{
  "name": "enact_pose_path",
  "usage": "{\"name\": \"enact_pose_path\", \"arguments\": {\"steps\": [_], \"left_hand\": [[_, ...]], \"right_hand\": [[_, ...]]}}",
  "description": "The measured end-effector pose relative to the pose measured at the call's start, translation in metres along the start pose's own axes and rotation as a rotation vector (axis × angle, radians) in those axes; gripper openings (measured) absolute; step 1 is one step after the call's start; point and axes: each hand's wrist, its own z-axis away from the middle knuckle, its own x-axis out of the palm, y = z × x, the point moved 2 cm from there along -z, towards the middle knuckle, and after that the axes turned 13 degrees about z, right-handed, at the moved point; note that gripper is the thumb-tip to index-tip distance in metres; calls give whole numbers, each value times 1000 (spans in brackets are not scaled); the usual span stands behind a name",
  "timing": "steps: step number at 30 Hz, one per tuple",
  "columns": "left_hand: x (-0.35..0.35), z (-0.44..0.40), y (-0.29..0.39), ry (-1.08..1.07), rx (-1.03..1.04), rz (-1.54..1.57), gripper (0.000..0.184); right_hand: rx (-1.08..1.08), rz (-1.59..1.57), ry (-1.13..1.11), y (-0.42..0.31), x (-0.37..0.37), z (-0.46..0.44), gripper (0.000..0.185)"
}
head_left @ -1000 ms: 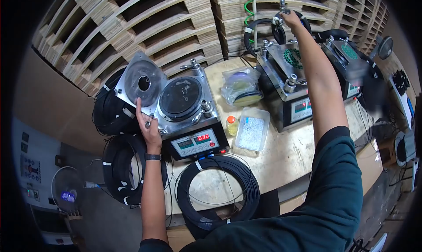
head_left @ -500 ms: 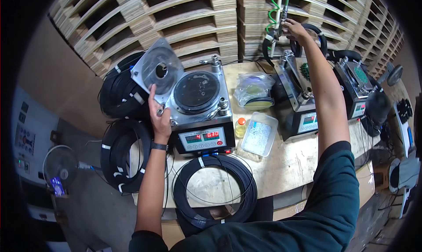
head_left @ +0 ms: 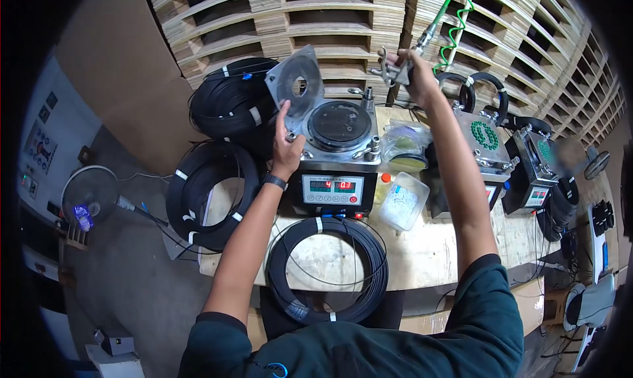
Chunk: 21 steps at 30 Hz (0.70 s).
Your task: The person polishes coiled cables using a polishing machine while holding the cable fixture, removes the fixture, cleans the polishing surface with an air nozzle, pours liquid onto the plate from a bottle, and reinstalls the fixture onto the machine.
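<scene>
Before wooden pallets point(head_left: 323, 12), the right hand point(head_left: 421, 77) holds an air gun point(head_left: 394, 71) slanting leftward.

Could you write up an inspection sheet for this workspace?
Surface: pale plywood workbench, partly covered.
Job's things: black metal-topped machine with lit red digits; its square metal lid is tilted up; silver metal hose gun.
Clutter: clear plastic tray of white bits; orange-capped bottle beside it.
Hands: left hand touches the lid; right hand holds the gun.
Cables: round black cable coil at the bench's front; green spiral hose behind.
Surroundings: stacked pale wooden pallets; round grey fan.
</scene>
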Motion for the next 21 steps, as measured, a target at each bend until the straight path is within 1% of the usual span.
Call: {"name": "enact_pose_path", "arguments": {"steps": [1,2,4,5,6,8,9,10,12,13,14,16,17,21], "left_hand": [[-1,0,-1,10,33,-52,78],[-2,-1,-2,13,43,-88,77],[-1,0,-4,34,24,-31,76],[-3,-1,-9,42,35,-31,77],[-4,-1,-10,45,39,-27,77],[-5,-1,-10,38,71,-103,77],[-5,-1,-9,44,65,-104,77],[-5,-1,-8,45,60,-101,77],[-5,-1,-7,42,71,-115,76],[-6,-1,-7,44,97,-147,77],[-6,-1,-7,45,97,-149,77],[-6,-2,-8,46,96,-180,77],[-6,-1,-8,51,92,-182,78],[-5,-1,-8,61,83,-186,77]], "right_hand": [[5,41,-12,-1,18,13,28],[13,60,-24,7,29,16,33],[-81,223,1,9,62,41,39],[-126,323,-44,24,66,37,43],[-124,395,-54,18,84,55,37],[-70,269,-106,30,102,59,32],[-21,146,-105,35,110,58,24],[-16,149,-103,45,114,53,24],[-42,112,-20,56,125,47,19],[-46,116,23,58,129,50,12],[-46,115,21,59,133,53,12],[-115,120,51,55,135,57,10],[-112,81,10,58,134,53,11],[-72,40,18,53,141,55,14]]}}
